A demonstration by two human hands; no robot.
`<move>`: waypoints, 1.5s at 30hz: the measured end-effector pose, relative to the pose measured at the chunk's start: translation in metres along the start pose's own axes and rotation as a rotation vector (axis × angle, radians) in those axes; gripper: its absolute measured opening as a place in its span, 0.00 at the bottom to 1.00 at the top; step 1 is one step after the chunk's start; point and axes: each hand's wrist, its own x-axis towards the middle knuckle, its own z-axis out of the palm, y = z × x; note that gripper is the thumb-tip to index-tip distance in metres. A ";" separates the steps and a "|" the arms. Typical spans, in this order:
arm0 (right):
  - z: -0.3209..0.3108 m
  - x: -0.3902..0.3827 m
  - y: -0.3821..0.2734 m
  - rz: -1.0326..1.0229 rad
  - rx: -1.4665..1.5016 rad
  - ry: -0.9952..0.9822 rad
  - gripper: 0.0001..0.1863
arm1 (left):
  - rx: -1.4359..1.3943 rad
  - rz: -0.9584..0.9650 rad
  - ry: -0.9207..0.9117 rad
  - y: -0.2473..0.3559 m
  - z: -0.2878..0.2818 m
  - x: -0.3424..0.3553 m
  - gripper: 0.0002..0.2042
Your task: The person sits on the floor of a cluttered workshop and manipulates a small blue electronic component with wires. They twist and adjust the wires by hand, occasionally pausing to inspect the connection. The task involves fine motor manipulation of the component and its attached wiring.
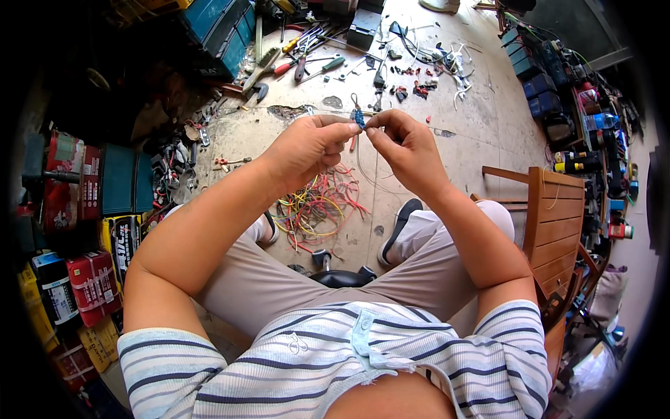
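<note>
A small blue piece that looks braided or knotted [359,116], with a thin dark loop at its far end, is held up in front of me. My left hand [317,143] pinches its near end between thumb and forefinger, the other fingers curled. Close beside it, my right hand [405,143] has thumb and forefinger pressed together at the same end; what they grip is too small to make out. A thin dark strand [359,162] hangs below the fingertips. Beneath my hands, a tangle of red, yellow and green wires [317,206] lies on the floor.
Screwdrivers and other hand tools [307,59], a brush [262,70] and scattered small parts [419,87] lie ahead. Boxes [94,286] are stacked at left, near a teal case [216,42]. A wooden chair [555,216] and loaded shelves [600,140] stand at right.
</note>
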 end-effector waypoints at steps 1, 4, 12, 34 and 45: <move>0.000 0.001 0.006 0.029 0.033 -0.019 0.09 | -0.001 0.011 0.001 0.000 0.000 0.000 0.03; -0.001 0.003 0.020 0.123 0.136 -0.084 0.12 | 0.000 0.038 0.006 -0.001 0.003 0.001 0.03; -0.002 0.002 0.006 0.293 0.315 -0.215 0.14 | 0.011 0.047 0.029 -0.005 0.004 0.005 0.04; 0.008 -0.006 0.014 0.013 -0.093 -0.106 0.12 | 0.026 0.139 0.053 -0.006 0.009 0.009 0.06; -0.015 0.010 0.023 0.011 0.170 -0.113 0.18 | 0.103 0.069 -0.025 -0.001 0.002 0.007 0.05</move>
